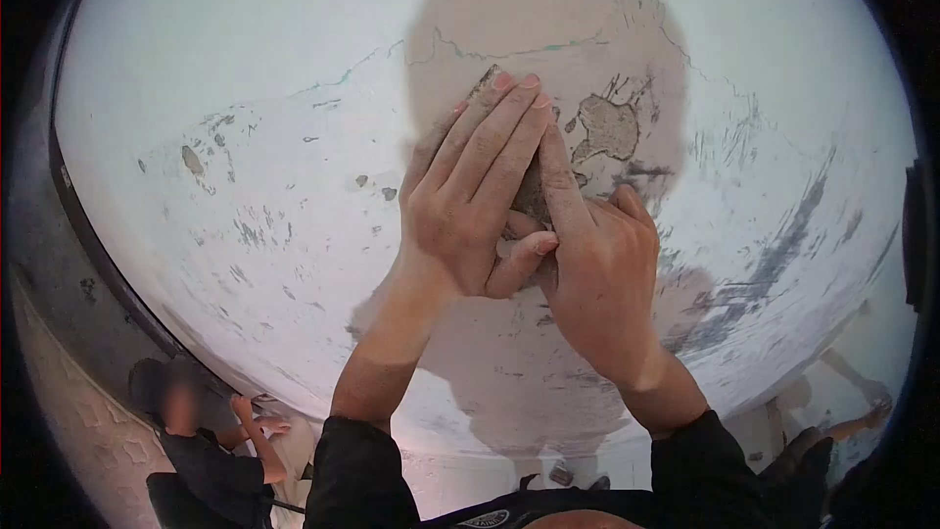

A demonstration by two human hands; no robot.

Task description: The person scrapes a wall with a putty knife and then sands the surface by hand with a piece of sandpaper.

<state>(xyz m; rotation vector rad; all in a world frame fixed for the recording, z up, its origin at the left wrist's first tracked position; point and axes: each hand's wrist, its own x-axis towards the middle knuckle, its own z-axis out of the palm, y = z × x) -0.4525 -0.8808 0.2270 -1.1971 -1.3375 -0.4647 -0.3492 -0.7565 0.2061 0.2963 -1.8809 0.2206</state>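
Note:
Both hands are pressed to a large scuffed white wall (323,176), bulging in the wide lens. Under them lies a flat, dusty brown block (532,198), mostly hidden; its upper corner shows past the left fingertips. My left hand (470,186) lies over it, fingers long and close together, thumb reaching right. My right hand (602,255) holds its lower right side, index finger stretched up along it and the other fingers bent. Just right of the fingertips is a chipped grey-brown patch (609,127) where the coating is gone.
Thin greenish cracks (519,49) run across above the hands. Dark scuffs (783,235) mark the right side, and a smaller chip (192,160) the left. A seated person (215,460) is at lower left; another person's arm (852,423) shows at lower right. My shadow covers the middle.

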